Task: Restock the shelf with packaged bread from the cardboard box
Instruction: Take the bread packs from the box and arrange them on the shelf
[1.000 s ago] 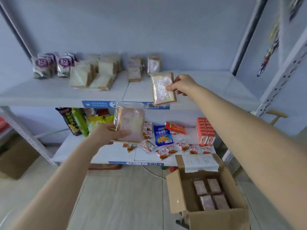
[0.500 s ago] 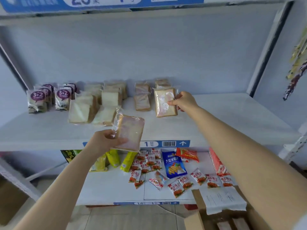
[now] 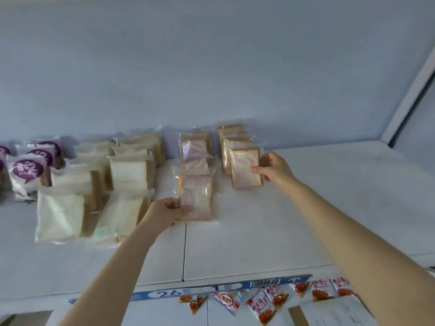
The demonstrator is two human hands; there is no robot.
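L hand [image 3: 164,211] fingers pinch a bread pack [image 3: 197,194], upright on the shelf [image 3: 306,220] at front of the mid row. R hand [image 3: 274,169] fingers grip a second pack [image 3: 244,167] at front of the right row.

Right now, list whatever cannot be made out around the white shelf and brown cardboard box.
All head view.
Cardboard box: cut off by the bottom edge, contents unseen.
Purple-labelled white packets: cut by the left edge, print blurred.
Back row of wrapped bread: hidden behind the clear-wrapped pink-swirled bread pack in the right hand.
Blue shelf label strip: left forearm covers part.
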